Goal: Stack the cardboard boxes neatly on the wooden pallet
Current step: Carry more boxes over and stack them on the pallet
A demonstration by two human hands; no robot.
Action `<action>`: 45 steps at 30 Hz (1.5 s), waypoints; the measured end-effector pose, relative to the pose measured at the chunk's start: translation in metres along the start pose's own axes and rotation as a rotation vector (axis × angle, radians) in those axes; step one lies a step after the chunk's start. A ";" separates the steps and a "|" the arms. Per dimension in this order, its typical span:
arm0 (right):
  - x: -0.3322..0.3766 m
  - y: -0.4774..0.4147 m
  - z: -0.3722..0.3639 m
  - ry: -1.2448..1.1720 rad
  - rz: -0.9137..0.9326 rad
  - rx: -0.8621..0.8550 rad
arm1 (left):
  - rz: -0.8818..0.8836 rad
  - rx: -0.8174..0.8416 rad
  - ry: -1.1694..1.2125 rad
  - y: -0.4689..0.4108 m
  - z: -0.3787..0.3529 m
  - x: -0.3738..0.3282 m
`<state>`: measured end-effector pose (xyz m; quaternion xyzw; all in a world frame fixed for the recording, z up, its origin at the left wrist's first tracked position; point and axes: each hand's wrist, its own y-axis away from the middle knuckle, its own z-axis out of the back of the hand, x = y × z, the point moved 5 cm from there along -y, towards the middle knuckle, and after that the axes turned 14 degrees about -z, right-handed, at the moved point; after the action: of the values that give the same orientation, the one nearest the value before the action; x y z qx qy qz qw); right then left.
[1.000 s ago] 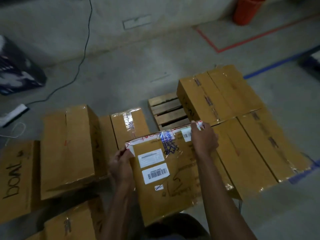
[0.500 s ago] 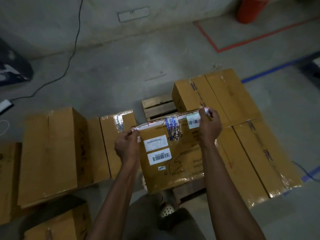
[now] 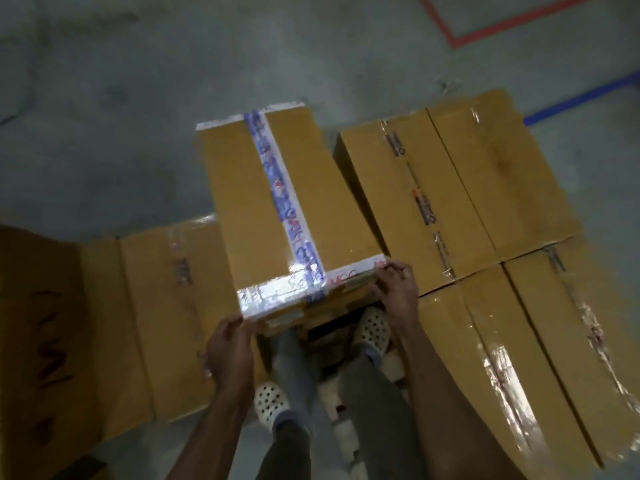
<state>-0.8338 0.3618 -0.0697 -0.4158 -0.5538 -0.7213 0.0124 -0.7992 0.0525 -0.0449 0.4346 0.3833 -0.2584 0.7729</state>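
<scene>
A long cardboard box with blue-and-white printed tape (image 3: 277, 209) lies flat in the middle, its taped top facing up. My left hand (image 3: 228, 344) grips its near left corner and my right hand (image 3: 394, 289) grips its near right corner. Right of it sit two stacked cardboard boxes (image 3: 450, 181), (image 3: 540, 344) that hide the pallet beneath them. A little of the wooden pallet (image 3: 325, 334) shows dark between my feet, under the held box's near edge.
More cardboard boxes (image 3: 166, 313) lie on the floor to the left, one with dark handwriting (image 3: 45, 341). My feet in white perforated clogs (image 3: 272, 403) stand close to the pallet. Red (image 3: 502, 26) and blue (image 3: 581, 98) floor tape run at the far right.
The box has tipped forward from upright with its label side facing me to lying flat, top up. My view has swung down over it. Both hands stay on its near edge.
</scene>
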 end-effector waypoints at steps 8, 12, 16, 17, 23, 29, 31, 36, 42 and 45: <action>-0.127 -0.130 0.029 0.520 -0.058 -0.259 | 0.280 0.184 -0.042 -0.034 -0.081 0.176; -0.101 -0.124 0.023 0.802 0.091 -0.338 | 0.208 0.190 -0.052 -0.072 -0.087 0.157; -0.083 -0.127 0.005 0.959 0.137 -0.280 | 0.109 0.226 -0.182 -0.113 -0.099 0.120; -0.080 -0.130 0.000 0.984 0.100 -0.254 | 0.083 0.251 -0.213 -0.116 -0.103 0.108; -0.086 -0.135 -0.005 0.929 -0.081 -0.362 | 0.044 0.306 -0.254 -0.119 -0.115 0.100; -0.112 -0.111 0.020 0.875 -0.018 -0.467 | 0.035 0.418 -0.246 -0.113 -0.129 0.117; -0.127 -0.099 0.025 0.826 -0.056 -0.483 | 0.018 0.431 -0.299 -0.105 -0.134 0.116; -0.153 -0.076 0.030 0.652 -0.251 -0.353 | -0.009 0.450 -0.433 -0.076 -0.135 0.134; -0.145 -0.075 0.036 0.783 -0.191 -0.206 | 0.086 0.406 -0.326 -0.057 -0.135 0.162; -0.145 -0.080 0.046 0.810 -0.193 -0.174 | 0.098 0.404 -0.271 -0.051 -0.139 0.169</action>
<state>-0.7504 0.3654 -0.2201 -0.0446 -0.4776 -0.8683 0.1263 -0.7909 0.1372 -0.2522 0.5595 0.1952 -0.3481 0.7264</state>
